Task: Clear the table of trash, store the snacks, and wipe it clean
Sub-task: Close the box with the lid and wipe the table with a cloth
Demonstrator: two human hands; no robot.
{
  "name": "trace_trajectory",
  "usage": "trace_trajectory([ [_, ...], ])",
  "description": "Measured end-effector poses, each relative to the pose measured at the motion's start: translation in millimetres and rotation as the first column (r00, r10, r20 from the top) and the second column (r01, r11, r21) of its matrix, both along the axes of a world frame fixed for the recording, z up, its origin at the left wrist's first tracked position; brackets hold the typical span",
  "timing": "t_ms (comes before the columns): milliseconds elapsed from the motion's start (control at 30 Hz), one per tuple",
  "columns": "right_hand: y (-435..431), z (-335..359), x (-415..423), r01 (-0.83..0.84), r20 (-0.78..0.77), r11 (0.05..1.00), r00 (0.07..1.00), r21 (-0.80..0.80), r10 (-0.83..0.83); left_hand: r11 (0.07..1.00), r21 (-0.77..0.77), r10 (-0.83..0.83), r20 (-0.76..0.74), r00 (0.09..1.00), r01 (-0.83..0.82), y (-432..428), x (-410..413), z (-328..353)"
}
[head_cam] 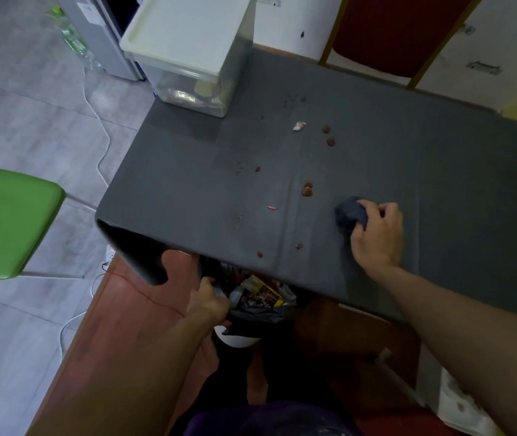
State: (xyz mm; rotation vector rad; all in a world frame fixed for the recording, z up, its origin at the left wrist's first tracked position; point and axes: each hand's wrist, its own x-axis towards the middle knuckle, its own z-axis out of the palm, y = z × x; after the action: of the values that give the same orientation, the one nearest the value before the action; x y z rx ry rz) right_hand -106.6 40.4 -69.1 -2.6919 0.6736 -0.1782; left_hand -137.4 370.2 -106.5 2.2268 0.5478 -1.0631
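The fingers (373, 209) of the right hand (376, 236) are curled tight round a bunched dark blue cloth (350, 214), which rests on the grey-covered bench (188, 171) near its front edge. The left hand (208, 302) is below that edge, its fingers clamped on the rim of a black plastic trash bag (260, 313) lining a white bin (235, 339). The bag's mouth, holding crumpled wrappers, sits just under the bench lip.

Small brown crumbs (307, 191) lie scattered left of the cloth, with a crumpled white wrapper scrap (299, 125) farther back and a thin red sliver (272, 208) nearer the front. A clear plastic storage box with a white lid (188, 51) stands at the far left corner.

The step looks like sweeping debris into the bag. It would go best with the cloth pressed flat, starting behind the farthest crumbs and drawing them forward in one pass, with the bag mouth held wide against the edge so nothing drops to the floor.
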Motion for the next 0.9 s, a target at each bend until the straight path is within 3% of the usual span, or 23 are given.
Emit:
trace_trajectory([
  [100,-2.6,-8.5,-16.1,-0.02,-0.073,0.997,0.997,0.075,0.026,1.0,-0.007,0.024,-0.02,0.999,-0.025,-7.2,-0.7,-4.1],
  [267,45.0,-15.9,-26.5,0.001,-0.063,0.984,0.998,0.18,0.011,0.999,0.003,0.037,-0.015,0.999,-0.037,-11.3,-2.6,-12.8],
  [433,103.9,-18.1,-24.2,-0.212,0.003,0.948,0.976,0.238,0.217,0.998,-0.007,0.061,0.001,0.998,-0.061,-5.5,-1.9,-12.9],
  [633,140.5,-18.5,-35.9,-0.478,-0.016,0.856,0.871,0.197,0.49,0.998,-0.037,0.05,-0.027,0.998,-0.051,2.7,0.2,-4.0],
  [767,145.2,-22.7,-47.9,-0.687,0.002,0.715,0.721,0.125,0.693,1.0,-0.013,0.0,0.017,1.0,0.0,10.8,-1.7,-11.4],
  [900,146.5,-17.4,-49.0,-0.724,0.014,0.69,0.69,0.006,0.724,1.0,-0.014,-0.012,0.033,0.999,0.012,20.4,-3.2,-13.1],
])
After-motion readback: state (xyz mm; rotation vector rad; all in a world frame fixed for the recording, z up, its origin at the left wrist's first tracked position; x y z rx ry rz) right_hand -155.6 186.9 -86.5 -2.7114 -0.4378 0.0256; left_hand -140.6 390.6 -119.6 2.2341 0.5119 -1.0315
